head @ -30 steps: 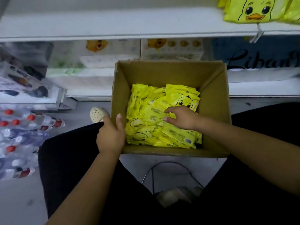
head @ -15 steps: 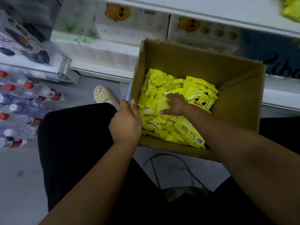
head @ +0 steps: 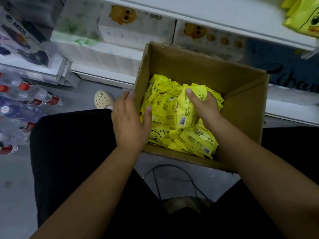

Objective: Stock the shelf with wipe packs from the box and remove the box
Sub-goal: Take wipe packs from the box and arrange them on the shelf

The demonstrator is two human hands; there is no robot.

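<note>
An open cardboard box (head: 241, 94) sits in front of my knees, tilted against the low shelf. Several yellow wipe packs (head: 195, 140) with duck prints lie heaped inside. My right hand (head: 205, 107) is inside the box and grips a bunch of wipe packs (head: 183, 107), lifted a little off the heap. My left hand (head: 129, 121) clasps the box's left wall, thumb inside and fingers outside. More yellow duck packs (head: 303, 16) lie on the white upper shelf (head: 207, 12) at the top right.
White tissue packages (head: 138, 26) fill the lower shelf behind the box. Shrink-wrapped water bottles (head: 20, 104) lie on the grey floor at left. A cream clog (head: 103, 99) shows beside my black-trousered knee. A thin black wire loop (head: 172, 178) lies on the floor below the box.
My right hand has gone from lying flat on the heap to gripping a bunch of packs and raising them. The view has tilted and moved closer to the box. My left hand stays on the box wall.
</note>
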